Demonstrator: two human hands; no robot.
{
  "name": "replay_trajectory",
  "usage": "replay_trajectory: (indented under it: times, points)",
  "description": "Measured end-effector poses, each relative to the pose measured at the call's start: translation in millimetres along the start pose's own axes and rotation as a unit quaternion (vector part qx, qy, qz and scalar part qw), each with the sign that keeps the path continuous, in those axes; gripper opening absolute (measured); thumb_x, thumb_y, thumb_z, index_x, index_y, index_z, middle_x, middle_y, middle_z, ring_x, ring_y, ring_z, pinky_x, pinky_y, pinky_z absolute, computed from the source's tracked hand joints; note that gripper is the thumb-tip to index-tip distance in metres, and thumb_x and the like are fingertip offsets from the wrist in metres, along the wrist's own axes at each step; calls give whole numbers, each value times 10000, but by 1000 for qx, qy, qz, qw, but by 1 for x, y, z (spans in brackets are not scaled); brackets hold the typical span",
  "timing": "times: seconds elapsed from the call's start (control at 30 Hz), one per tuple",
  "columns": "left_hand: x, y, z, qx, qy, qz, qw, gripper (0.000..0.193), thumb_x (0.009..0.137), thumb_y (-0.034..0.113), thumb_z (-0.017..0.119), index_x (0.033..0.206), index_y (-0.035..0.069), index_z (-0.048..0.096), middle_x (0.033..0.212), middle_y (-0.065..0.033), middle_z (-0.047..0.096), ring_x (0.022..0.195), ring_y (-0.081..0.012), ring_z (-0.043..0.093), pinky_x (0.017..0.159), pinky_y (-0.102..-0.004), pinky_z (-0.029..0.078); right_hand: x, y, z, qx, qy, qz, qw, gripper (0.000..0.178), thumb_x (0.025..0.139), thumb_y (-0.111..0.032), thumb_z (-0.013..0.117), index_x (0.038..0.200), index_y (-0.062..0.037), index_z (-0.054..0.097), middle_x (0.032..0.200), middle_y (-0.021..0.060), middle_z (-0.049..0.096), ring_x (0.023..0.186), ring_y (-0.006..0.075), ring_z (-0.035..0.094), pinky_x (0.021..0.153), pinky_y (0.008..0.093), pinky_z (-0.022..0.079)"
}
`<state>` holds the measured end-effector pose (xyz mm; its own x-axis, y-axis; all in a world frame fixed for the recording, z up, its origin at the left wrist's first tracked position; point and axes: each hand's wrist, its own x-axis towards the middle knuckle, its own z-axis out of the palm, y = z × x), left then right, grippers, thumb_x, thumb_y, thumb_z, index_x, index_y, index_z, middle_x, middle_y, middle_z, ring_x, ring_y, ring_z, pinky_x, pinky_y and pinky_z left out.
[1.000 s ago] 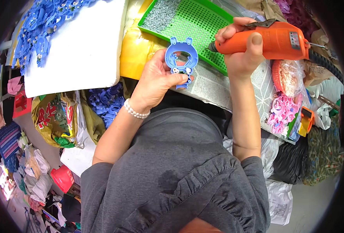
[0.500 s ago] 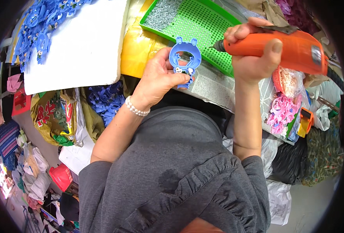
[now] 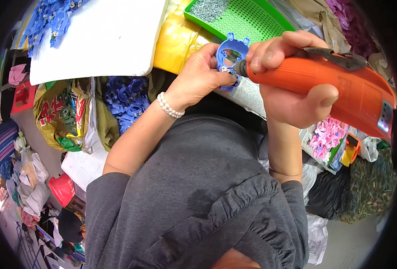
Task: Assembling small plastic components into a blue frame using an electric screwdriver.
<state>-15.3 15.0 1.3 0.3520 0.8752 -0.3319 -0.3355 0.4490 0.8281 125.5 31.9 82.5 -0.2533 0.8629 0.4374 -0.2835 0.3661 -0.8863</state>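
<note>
Head view: blue frame (image 3: 233,45), pinched by your left hand (image 3: 201,75); orange driver (image 3: 317,80), right of frame, clasped by your right hand (image 3: 282,102), nose (image 3: 240,68) pointing at frame.

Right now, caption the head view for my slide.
Left hand holds a blue plastic ring-shaped part with ears; right hand grips an orange handheld power tool, its dark nose at the part.

Left hand (image 3: 199,77) near right hand (image 3: 280,99), 2 grips
</note>
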Motion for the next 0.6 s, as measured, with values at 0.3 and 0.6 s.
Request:
replay_trajectory:
  times: [0.3, 0.6]
  points:
    - [-1, -3, 2, -13, -4, 19, 1000, 408, 717, -35, 625, 1093, 34, 482, 895, -23, 609, 766, -102, 603, 649, -245, 517, -9, 22, -1, 81, 24, 8, 996, 689, 776, -631, 515, 1080, -14, 500, 785, 82, 567, 673, 210, 551, 677, 386, 448]
    - [-9, 7, 16, -34, 47, 44, 997, 430, 679, -72, 634, 1078, -16, 484, 868, -54, 623, 746, -106, 605, 638, -245, 506, -11, 9, 8, 47, 55, 12, 997, 676, 779, -620, 514, 1077, -14, 492, 764, 91, 555, 646, 220, 543, 663, 402, 452]
